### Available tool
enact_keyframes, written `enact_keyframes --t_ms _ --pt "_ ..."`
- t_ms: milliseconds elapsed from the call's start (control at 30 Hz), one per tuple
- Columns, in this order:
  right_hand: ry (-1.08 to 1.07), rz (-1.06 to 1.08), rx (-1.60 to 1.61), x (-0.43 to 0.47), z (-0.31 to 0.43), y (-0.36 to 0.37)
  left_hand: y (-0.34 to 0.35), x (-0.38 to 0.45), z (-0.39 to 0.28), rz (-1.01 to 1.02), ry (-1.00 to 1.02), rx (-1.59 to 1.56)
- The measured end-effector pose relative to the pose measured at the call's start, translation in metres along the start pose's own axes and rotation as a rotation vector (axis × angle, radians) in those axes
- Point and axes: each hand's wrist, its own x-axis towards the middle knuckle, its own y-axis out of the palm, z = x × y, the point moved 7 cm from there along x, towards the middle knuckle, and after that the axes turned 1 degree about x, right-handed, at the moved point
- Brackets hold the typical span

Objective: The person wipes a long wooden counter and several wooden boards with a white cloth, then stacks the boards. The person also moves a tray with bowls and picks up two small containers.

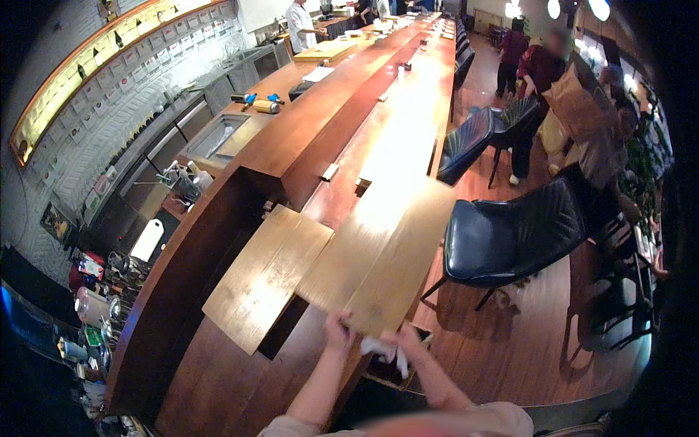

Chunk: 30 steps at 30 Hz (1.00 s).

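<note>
A large wooden board [382,257] extends away from me over the bar counter [246,377]. My left hand [339,332] grips the near left corner of that board. At the near right corner is my right hand [405,343], also gripping the edge, with a white cloth [385,351] bunched under its fingers. A second wooden board [267,276] lies to the left, propped over a dark gap and partly under or against the large one; which, I cannot tell. Small blocks [330,172] rest farther up the counter.
A black leather chair [508,240] stands right of the counter, with more chairs [469,142] behind. A person in dark red [540,65] is by the chairs. The raised counter ledge [306,136] runs along the left. Below my right hand is a dark open box [382,371].
</note>
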Motion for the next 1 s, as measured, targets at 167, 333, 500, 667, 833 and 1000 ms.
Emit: enact_keyframes --t_ms 167,333,500,667,833,1000 --pt "0.044 0.557 -0.22 -0.103 -0.081 0.022 -0.118 -0.152 -0.058 -0.094 0.314 0.057" --pt "0.239 -0.1 0.096 -0.117 -0.126 -0.069 -0.274 -0.29 -0.091 -0.035 0.546 0.279" --pt "0.031 0.108 -0.017 -0.105 -0.125 -0.005 -0.393 -0.371 -0.074 -0.356 0.51 0.154" --pt "-0.092 -0.082 -0.133 -0.088 -0.123 0.069 -0.468 -0.391 -0.076 -0.41 0.599 0.068" --pt "-0.403 -0.232 -0.197 -0.074 -0.078 0.123 -0.545 -0.367 -0.069 -0.346 0.587 -0.007" --pt "-0.403 -0.009 -0.173 -0.052 -0.071 0.206 -0.518 -0.376 -0.087 -0.309 0.667 0.095"
